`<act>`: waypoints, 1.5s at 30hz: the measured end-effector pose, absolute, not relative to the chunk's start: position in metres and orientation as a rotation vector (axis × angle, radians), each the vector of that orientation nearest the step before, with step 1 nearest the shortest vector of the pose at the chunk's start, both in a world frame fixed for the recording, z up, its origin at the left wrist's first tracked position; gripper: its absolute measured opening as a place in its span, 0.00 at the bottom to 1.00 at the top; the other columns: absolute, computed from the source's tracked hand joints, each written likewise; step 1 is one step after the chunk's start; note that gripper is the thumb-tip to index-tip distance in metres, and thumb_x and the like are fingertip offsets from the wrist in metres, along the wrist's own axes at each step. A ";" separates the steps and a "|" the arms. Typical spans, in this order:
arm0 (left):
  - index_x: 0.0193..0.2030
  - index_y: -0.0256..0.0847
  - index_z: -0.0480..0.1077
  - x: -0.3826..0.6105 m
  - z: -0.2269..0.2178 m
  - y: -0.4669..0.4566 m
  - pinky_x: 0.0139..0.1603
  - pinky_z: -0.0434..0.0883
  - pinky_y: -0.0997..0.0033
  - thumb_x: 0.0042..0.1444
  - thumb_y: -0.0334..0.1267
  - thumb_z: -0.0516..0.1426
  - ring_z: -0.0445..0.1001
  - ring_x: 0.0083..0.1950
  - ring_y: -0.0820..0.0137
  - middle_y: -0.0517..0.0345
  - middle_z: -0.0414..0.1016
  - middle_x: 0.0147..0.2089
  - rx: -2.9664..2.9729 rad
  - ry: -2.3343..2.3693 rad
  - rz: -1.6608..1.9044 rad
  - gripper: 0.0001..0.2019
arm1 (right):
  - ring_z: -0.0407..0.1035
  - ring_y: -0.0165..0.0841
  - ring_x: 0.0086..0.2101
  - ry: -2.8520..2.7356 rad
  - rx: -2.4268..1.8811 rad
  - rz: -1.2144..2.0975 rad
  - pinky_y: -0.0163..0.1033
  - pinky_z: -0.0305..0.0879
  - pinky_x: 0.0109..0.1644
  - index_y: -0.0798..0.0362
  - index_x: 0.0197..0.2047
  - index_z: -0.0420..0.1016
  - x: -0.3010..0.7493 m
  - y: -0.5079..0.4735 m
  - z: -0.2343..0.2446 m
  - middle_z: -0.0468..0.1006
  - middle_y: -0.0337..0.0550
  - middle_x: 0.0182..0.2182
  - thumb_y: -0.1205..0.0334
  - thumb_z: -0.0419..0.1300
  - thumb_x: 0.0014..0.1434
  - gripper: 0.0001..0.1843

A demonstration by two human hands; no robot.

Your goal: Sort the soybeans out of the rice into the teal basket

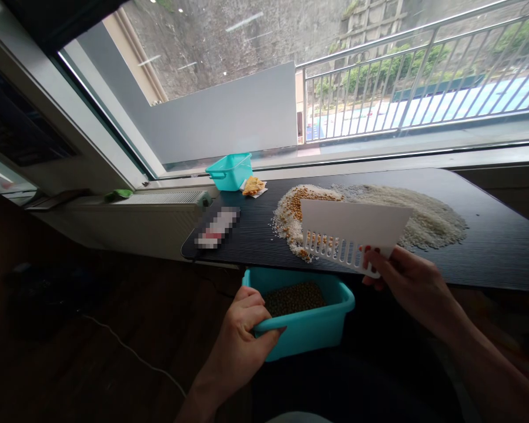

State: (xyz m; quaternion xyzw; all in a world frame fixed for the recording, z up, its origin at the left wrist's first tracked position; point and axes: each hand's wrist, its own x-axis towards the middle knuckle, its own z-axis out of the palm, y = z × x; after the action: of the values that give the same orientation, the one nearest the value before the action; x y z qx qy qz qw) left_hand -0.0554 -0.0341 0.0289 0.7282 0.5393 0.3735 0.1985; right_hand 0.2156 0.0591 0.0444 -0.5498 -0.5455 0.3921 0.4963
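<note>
My left hand (245, 335) grips the near left rim of a turquoise plastic tub (308, 338), held just below the table's front edge. Small dark greenish-brown grains or beans (297, 298) cover the tub's bottom. Between the fingers of my right hand (401, 276) is a flat white slotted scraper (355, 226), its slotted side pointing down and left. Behind the scraper lies a pile of white grains mixed with golden kernels (297, 205). Farther right spreads a larger heap of rice-like white grains (432, 214). The scraper hides part of both piles.
On the dark table (502, 252), a second turquoise tub (231, 171) stands at the back left beside a yellowish crumpled item (253, 186) on white paper. A blurred-out phone-shaped object (218, 228) lies at the left end. A radiator (167, 211) and window adjoin the table.
</note>
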 end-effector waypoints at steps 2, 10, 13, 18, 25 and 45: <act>0.19 0.42 0.64 -0.055 0.028 -0.034 0.43 0.70 0.63 0.56 0.30 0.61 0.69 0.40 0.63 0.58 0.68 0.25 2.045 1.511 1.044 0.16 | 0.69 0.29 0.18 -1.341 -1.323 0.961 0.33 0.66 0.18 0.52 0.26 0.76 0.214 0.060 0.044 0.76 0.39 0.20 0.27 0.66 0.41 0.33; 0.19 0.42 0.62 -0.055 0.026 -0.035 0.42 0.69 0.65 0.56 0.27 0.60 0.68 0.40 0.64 0.60 0.66 0.26 2.048 1.485 1.081 0.17 | 0.71 0.29 0.18 -1.339 -1.265 0.944 0.33 0.67 0.17 0.50 0.29 0.78 0.219 0.059 0.039 0.77 0.39 0.23 0.27 0.66 0.42 0.32; 0.19 0.42 0.61 -0.055 0.027 -0.034 0.41 0.69 0.65 0.55 0.27 0.60 0.68 0.39 0.65 0.60 0.66 0.25 2.042 1.480 1.091 0.17 | 0.70 0.29 0.18 -1.349 -1.277 0.959 0.33 0.67 0.17 0.51 0.28 0.77 0.218 0.059 0.040 0.76 0.38 0.21 0.26 0.66 0.41 0.33; 0.19 0.42 0.62 -0.055 0.028 -0.034 0.41 0.69 0.65 0.55 0.27 0.60 0.68 0.40 0.64 0.59 0.66 0.25 2.053 1.474 1.093 0.16 | 0.70 0.29 0.17 -1.371 -1.267 0.999 0.33 0.67 0.17 0.52 0.27 0.77 0.211 0.059 0.043 0.76 0.39 0.20 0.26 0.66 0.41 0.34; 0.19 0.41 0.62 -0.055 0.028 -0.035 0.41 0.69 0.65 0.55 0.27 0.60 0.68 0.40 0.64 0.59 0.67 0.26 2.056 1.475 1.083 0.16 | 0.70 0.29 0.17 -1.340 -1.255 0.979 0.32 0.67 0.17 0.51 0.27 0.77 0.211 0.060 0.044 0.77 0.39 0.21 0.27 0.67 0.40 0.33; 0.19 0.42 0.62 -0.056 0.028 -0.034 0.41 0.71 0.63 0.55 0.28 0.60 0.69 0.41 0.63 0.58 0.67 0.26 2.062 1.483 1.088 0.16 | 0.67 0.27 0.15 -1.447 -1.281 0.990 0.33 0.67 0.17 0.52 0.25 0.74 0.203 0.062 0.045 0.76 0.39 0.18 0.25 0.63 0.43 0.34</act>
State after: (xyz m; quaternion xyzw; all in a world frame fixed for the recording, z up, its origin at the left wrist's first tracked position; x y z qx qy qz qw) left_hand -0.0559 -0.0345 0.0284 0.7329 0.5271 0.3866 0.1884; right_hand 0.2026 0.0617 0.0455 -0.5218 -0.5895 0.4032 0.4665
